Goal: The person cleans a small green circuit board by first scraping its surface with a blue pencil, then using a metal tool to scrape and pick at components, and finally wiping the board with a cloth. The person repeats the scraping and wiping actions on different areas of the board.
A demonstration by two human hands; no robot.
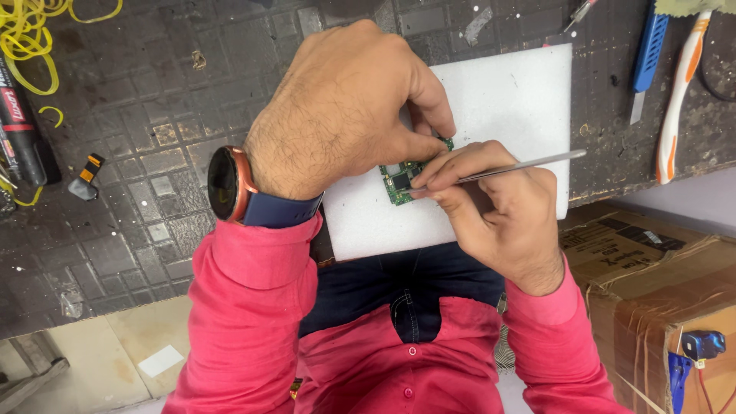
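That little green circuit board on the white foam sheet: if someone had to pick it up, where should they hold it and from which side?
Probably by its thin edges, pinched from the far side and the left, as the left hand already does. The circuit board lies flat on the white foam sheet, its face covered in tiny parts, so fingers are best kept off the top. The right hand and its metal tool block the near right.

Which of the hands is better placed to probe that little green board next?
Probably the right hand: it holds the metal tweezers with their tip on the green circuit board. The left hand only pinches the board's edge.
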